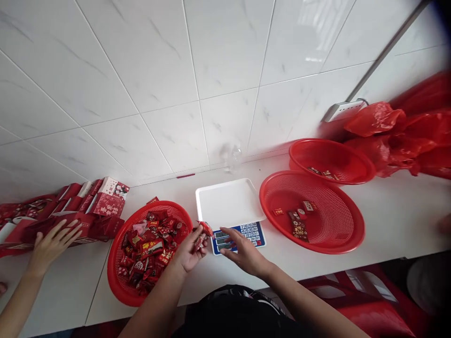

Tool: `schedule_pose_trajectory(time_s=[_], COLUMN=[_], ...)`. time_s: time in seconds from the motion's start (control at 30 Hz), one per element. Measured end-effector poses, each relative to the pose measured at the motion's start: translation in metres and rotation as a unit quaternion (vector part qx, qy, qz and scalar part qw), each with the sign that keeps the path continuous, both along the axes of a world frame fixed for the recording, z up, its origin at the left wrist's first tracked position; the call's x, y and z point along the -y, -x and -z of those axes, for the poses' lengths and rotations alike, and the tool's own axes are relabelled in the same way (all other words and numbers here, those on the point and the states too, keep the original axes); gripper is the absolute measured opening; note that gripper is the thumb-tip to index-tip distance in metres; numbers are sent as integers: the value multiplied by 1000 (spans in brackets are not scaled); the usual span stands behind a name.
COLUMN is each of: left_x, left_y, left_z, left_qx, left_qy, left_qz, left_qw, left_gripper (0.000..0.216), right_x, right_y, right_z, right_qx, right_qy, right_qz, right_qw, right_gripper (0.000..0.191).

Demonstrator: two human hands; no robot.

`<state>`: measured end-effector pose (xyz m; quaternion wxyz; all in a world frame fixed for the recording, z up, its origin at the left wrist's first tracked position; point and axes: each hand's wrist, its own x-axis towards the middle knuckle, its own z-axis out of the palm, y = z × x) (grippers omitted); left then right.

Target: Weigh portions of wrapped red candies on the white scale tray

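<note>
My left hand [190, 251] is closed on small red wrapped candies [205, 228], beside the right rim of a red mesh basket [114, 263] heaped with wrapped candies [151, 249]. Over the digital scale's blue keypad panel [260, 234], my right hand [246, 253] is open with its fingers apart, and nothing shows in it. Whether its fingertips touch the panel I cannot tell. The scale's white tray [229, 202] lies just beyond both hands, with nothing on it. How many candies my left hand holds is partly hidden by the fingers.
On the right, a red basket [347, 225] and another behind it [364, 171] hold a few packets. Red plastic bags [387, 136] lie beyond, near a power strip [345, 111]. At left, another person's hand [52, 244] rests by red gift boxes [109, 199]. A tiled wall [169, 136] backs the table.
</note>
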<state>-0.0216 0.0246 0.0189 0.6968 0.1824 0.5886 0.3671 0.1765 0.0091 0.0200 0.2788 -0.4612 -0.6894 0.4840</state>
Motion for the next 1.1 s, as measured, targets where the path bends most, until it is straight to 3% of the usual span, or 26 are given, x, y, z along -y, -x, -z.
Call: schedule_pose_trajectory(time_s=[0.1, 0.17, 0.27, 0.4, 0.53, 0.6, 0.67, 0.77, 0.9, 1.0, 1.1], left_x=[6, 8, 8, 5, 1, -1, -1, 3, 13, 21, 24], left_y=[-29, -36, -37, -34, -32, -31, -32, -36, -45, -48, -46], left_z=[-4, -4, 0, 3, 3, 3, 3, 5, 6, 3, 0], left_qx=[108, 118, 94, 108, 114, 109, 104, 89, 24, -20, -13], left_qy=[48, 66, 74, 88, 79, 75, 70, 46, -66, -131, -112], left_qz=[14, 27, 44, 27, 17, 17, 22, 39, 77, 135, 128], left_qw=[993, 991, 992, 990, 990, 991, 992, 994, 995, 982, 985], left_gripper=[27, 30, 32, 33, 27, 23, 23, 24, 26, 28, 32], right_x=[-4, -8, -20, -44, -61, -62, -56, -39, -14, -3, -2], right_y=[6, 6, -1, -14, -26, -29, -29, -23, -9, -2, -1], right_z=[0, 5, 19, 32, 32, 29, 27, 23, 23, 28, 36], right_qx=[-11, -25, -50, -148, -253, -246, -204, -185, -264, -312, -325], right_qy=[-24, 1, 87, 218, 267, 270, 265, 298, 387, 420, 456], right_qz=[1, 31, 111, 207, 261, 271, 253, 148, 2, -2, 21], right_qw=[1000, 999, 989, 942, 893, 891, 908, 925, 883, 852, 828], right_gripper=[47, 36, 29, 28, 54, 70, 71, 55, 45, 40, 38])
